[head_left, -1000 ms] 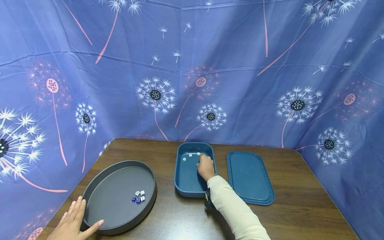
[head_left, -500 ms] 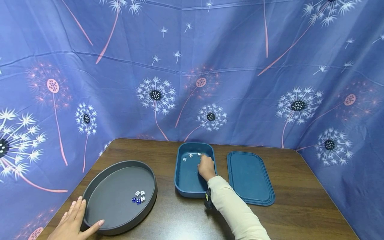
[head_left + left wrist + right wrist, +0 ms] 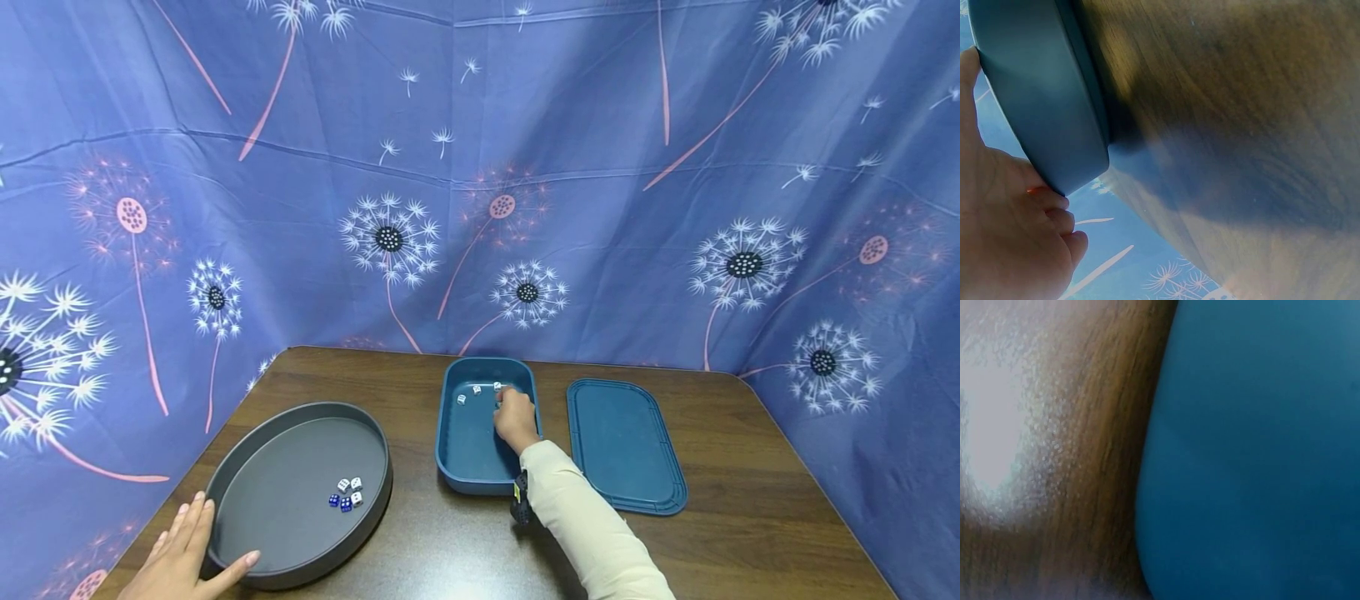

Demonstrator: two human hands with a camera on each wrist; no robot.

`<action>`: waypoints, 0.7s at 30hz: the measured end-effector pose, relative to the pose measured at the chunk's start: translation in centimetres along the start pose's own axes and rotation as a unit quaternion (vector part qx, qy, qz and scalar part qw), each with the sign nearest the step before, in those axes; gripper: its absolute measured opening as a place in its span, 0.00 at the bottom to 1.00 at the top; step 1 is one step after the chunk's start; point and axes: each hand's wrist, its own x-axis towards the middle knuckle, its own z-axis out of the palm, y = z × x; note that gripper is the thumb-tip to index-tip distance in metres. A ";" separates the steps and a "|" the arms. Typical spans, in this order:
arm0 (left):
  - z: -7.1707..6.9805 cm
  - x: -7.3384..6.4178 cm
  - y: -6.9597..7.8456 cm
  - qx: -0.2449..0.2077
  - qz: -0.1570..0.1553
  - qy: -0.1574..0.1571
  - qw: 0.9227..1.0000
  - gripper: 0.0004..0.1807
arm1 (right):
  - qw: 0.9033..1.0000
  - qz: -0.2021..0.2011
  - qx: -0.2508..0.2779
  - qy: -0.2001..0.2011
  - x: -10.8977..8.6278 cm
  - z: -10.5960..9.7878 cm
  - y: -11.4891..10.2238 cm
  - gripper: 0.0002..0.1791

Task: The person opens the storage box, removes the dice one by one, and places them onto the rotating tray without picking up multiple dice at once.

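My left hand [image 3: 180, 546] rests against the left side of a round dark grey tray [image 3: 292, 450], fingers extended along the outer wall and thumb at the near rim. The left wrist view shows that hand [image 3: 1016, 231] against the tray's side [image 3: 1047, 87]. Several dice lie inside, among them a white die [image 3: 356, 482] and a blue die [image 3: 333, 500]. My right hand [image 3: 517, 419] reaches down into a teal rectangular container [image 3: 465, 450] with bent fingers. I cannot tell whether its hidden fingertips hold anything. Beyond it sit white dice, including a white die [image 3: 461, 400].
A flat teal lid [image 3: 626, 442] lies right of the container, partly behind the right sleeve [image 3: 592, 525]. All stands on a brown wooden table [image 3: 750, 500]. A blue dandelion-print cloth [image 3: 600, 167] hangs behind and at both sides.
The right hand shifts only slightly at the fingers, with a small dark gap now showing by the thumb. The left hand, tray and visible dice stay in place.
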 end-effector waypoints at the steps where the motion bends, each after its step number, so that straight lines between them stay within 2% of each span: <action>1: 0.0 -0.1 0.0 -0.002 0.000 0.000 1.000 0.60 | 1.000 0.003 0.001 0.000 0.0 0.0 0.0 0.12; 4: -0.1 -0.1 0.1 0.000 0.005 0.003 1.000 0.59 | 1.000 0.005 -0.007 0.002 0.1 0.1 0.1 0.12; 9: -0.3 0.0 0.4 0.006 0.004 0.001 1.000 0.59 | 1.000 0.007 -0.016 -0.003 0.1 0.1 0.1 0.04; 21: -0.3 0.1 0.3 -0.002 -0.001 -0.008 1.000 0.60 | 1.000 -0.005 -0.007 0.001 0.0 -0.1 -0.1 0.12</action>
